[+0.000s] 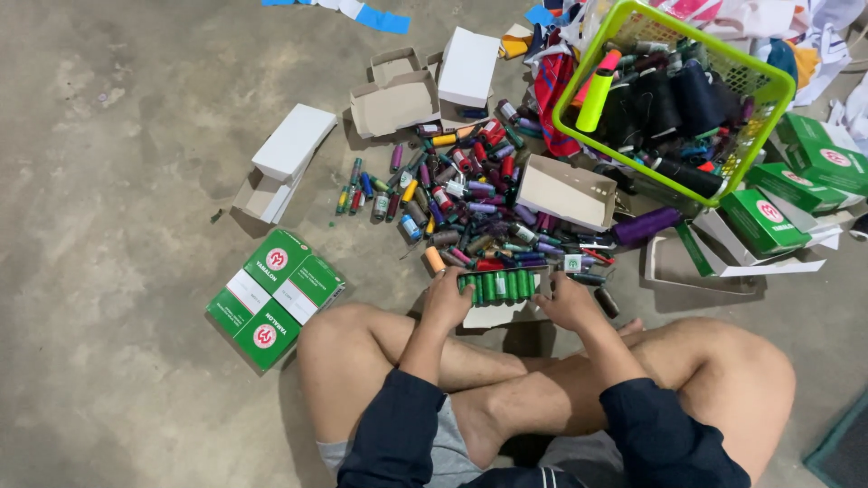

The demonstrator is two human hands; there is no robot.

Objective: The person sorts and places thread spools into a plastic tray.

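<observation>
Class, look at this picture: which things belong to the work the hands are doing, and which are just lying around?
In the work:
left hand and right hand, at either end of the row
row of green thread spools
small white box under that row

Lying about:
pile of mixed spools
lime basket of dark cones
green cartons
open white boxes

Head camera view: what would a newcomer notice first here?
First, the heap of many-coloured thread spools on the concrete floor, in the middle of the view. Just below it, the left hand and right hand hold a small box of green spools between them. At the upper right, a tilted lime-green basket holds dark thread cones.
</observation>
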